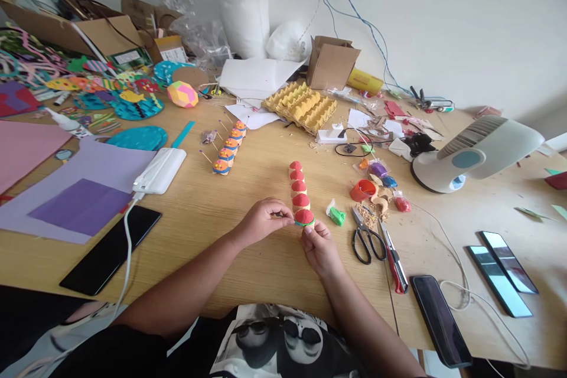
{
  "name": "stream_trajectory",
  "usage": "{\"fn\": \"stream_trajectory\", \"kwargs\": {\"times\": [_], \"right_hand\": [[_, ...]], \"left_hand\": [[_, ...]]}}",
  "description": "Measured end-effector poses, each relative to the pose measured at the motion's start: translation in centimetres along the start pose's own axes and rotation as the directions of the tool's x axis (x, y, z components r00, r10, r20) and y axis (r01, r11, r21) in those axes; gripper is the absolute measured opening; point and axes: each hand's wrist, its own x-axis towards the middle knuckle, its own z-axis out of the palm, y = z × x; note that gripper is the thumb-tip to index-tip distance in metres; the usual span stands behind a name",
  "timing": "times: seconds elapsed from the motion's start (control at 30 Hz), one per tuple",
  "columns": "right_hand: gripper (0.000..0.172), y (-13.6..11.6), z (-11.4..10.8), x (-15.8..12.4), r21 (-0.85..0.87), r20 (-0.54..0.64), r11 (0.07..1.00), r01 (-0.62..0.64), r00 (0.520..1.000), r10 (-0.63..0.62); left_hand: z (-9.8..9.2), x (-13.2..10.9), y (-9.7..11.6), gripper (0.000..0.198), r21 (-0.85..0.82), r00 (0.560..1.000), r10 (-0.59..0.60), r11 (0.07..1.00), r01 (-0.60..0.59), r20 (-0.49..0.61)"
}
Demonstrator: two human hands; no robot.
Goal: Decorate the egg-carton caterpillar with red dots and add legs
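Observation:
A row of egg-carton cups with red domed tops (297,186) stretches away from me on the table. Around the nearest cup runs a thin green strip, apparently modelling clay (305,224). My left hand (269,217) pinches the left end of that strip, with thumb and forefinger together. On the other side, my right hand (319,243) grips the nearest cup between thumb and fingers. A lump of green clay (337,215) in a clear wrapper lies right of the row. Further back left stands a decorated orange and blue egg-carton row (229,149) with pins sticking out.
Scissors (368,236) and a red utility knife (396,263) lie to the right, beside an orange cup (362,190) and shavings. Yellow egg trays (301,105) sit behind. A white fan (469,150) stands right; a power bank (160,170) and phone (110,250) lie left.

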Motion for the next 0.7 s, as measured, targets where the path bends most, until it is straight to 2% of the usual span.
{"fn": "stream_trajectory", "kwargs": {"times": [0.7], "right_hand": [[0.030, 0.27, -0.16, 0.00, -0.003, 0.004, 1.000, -0.004, 1.000, 0.004]], "left_hand": [[-0.18, 0.10, -0.29, 0.015, -0.086, 0.995, -0.091, 0.992, 0.094, 0.037]]}}
